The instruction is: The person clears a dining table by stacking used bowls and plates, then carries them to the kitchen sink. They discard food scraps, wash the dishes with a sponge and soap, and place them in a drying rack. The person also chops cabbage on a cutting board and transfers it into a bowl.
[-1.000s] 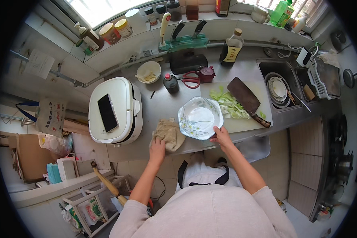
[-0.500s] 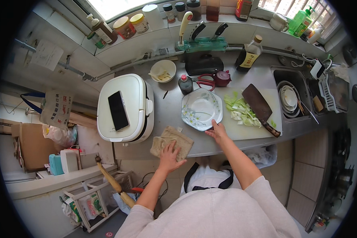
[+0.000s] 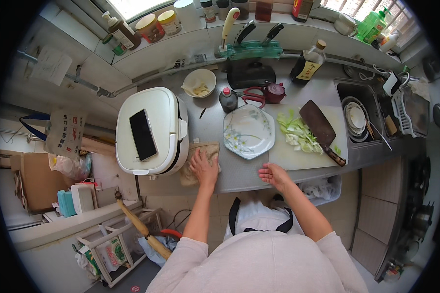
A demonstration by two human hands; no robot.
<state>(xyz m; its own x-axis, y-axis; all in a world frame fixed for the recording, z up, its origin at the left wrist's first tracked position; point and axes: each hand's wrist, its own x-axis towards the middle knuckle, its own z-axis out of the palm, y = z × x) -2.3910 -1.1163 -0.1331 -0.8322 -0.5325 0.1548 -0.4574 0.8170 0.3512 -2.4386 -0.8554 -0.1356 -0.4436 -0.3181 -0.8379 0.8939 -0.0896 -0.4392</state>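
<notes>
My left hand (image 3: 204, 168) lies flat with fingers spread on a tan cloth (image 3: 187, 176) beside the rice cooker (image 3: 168, 105). Holding nothing, my right hand (image 3: 275, 176) hovers at the counter's front edge, its fingers loosely stretched. Just beyond it sits a white floral plate (image 3: 252, 132) with cut corners. To the plate's right, chopped pale-green cabbage (image 3: 298, 133) rests on a white cutting board (image 3: 298, 158), next to a dark cleaver (image 3: 318, 124) with its handle toward me.
A phone (image 3: 143, 135) lies on the cooker's lid. Behind the plate stand a small dark bottle (image 3: 228, 101), red-handled scissors (image 3: 253, 95), a cut red onion (image 3: 274, 93) and a bowl (image 3: 200, 80). A sauce bottle (image 3: 308, 66) stands farther back. The sink (image 3: 344, 88) at right holds dishes.
My right hand has let go of the plate's rim and drawn back toward me. My left hand has slid the cloth left and a little farther from me, toward the cooker.
</notes>
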